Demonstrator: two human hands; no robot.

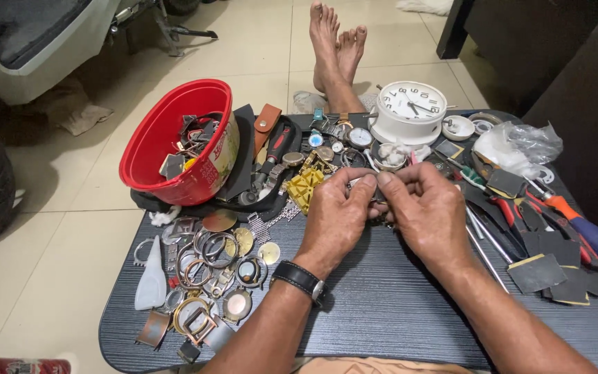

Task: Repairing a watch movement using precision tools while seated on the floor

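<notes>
A small, dark metal watch part (375,190), mostly hidden by the fingers, is pinched between the fingertips of the left hand (335,218) and the right hand (427,208), held just above the dark, grained table (396,305). A black wristwatch (300,279) is worn on the left wrist. Bare watch cases (209,266) are spread to the left, below a tipped red bowl (174,142) with a printed label on its side. A white alarm clock (410,111) and a crumpled clear plastic bag (520,145) are seen beyond the hands, with screwdrivers (576,225) to the right.
</notes>
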